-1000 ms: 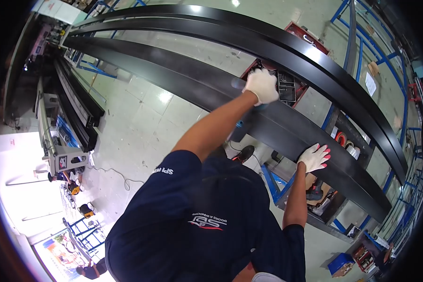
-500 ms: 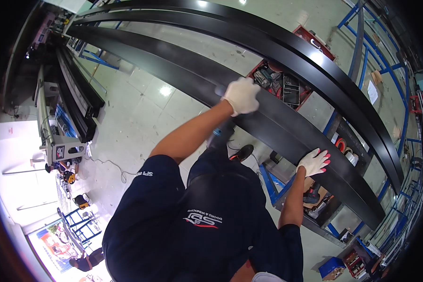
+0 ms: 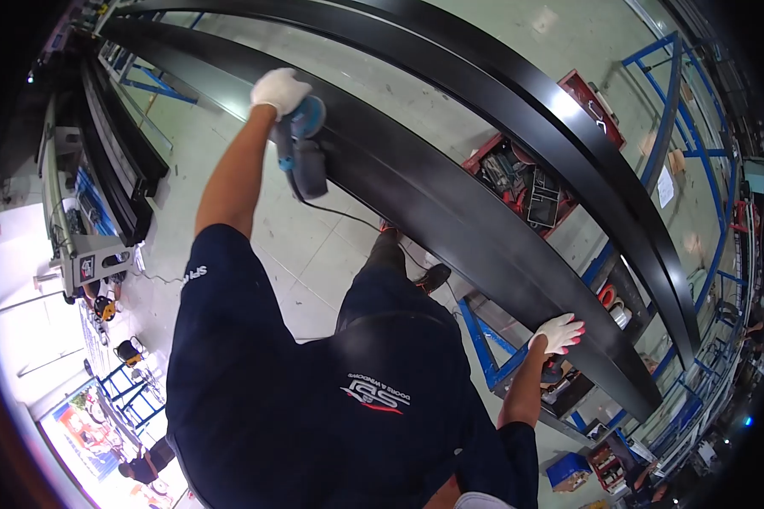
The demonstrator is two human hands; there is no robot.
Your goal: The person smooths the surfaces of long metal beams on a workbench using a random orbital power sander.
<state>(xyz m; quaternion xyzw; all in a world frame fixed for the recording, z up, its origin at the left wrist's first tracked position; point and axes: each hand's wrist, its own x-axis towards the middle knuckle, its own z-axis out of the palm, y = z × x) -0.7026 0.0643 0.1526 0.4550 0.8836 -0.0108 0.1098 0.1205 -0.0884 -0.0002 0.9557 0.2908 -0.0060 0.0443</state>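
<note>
The long black beam fills most of my view. Its long axis runs from the far upper left down to the lower right, where its end points away to my right, and it lies flat across a blue steel stand. A second black beam lies beyond it, running the same way and well apart from the first, with bare floor showing between them. In that gap, lower down, sits a red tool tray crowded with hardware that I cannot tell apart.

My left arm is stretched out far to the left along the near beam. My left hand, in a white glove, is closed around the top of the sander. The sander's blue head rests against the beam's near edge. Its grey body points back and down toward me, so its long axis lies across the beam rather than along it. Its black cord trails off to the right below the beam.

My right hand, also gloved, lies flat on the beam's top face close to its lower-right end, with the fingers spread and the palm down, gripping nothing.
</note>
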